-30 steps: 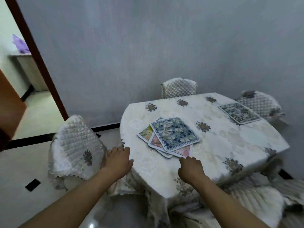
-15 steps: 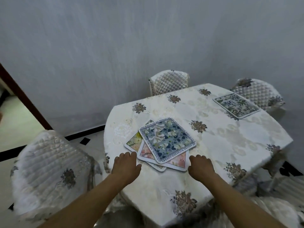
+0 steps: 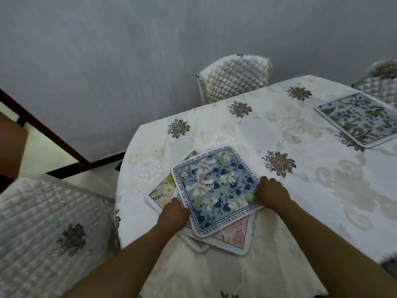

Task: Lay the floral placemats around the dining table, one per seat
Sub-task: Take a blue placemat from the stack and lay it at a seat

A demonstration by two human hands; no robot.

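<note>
Head view: both hands have moved onto the blue floral placemat [image 3: 216,191] topping the stack. The left hand [image 3: 173,214] pinches its near-left edge, the right hand [image 3: 270,195] its right edge. Lifting probably follows; another placemat [image 3: 357,117] lies well beyond it on the tabletop [image 3: 311,168].

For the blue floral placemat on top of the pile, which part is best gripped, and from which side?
Grip the blue floral placemat at its two side corners, left hand from the left, right hand from the right. It lies flat and turned diamond-wise on the pile, so these corners jut past the pink placemat beneath, probably letting fingers slip under. Both hands are already there; whether they have closed is unclear.
</note>
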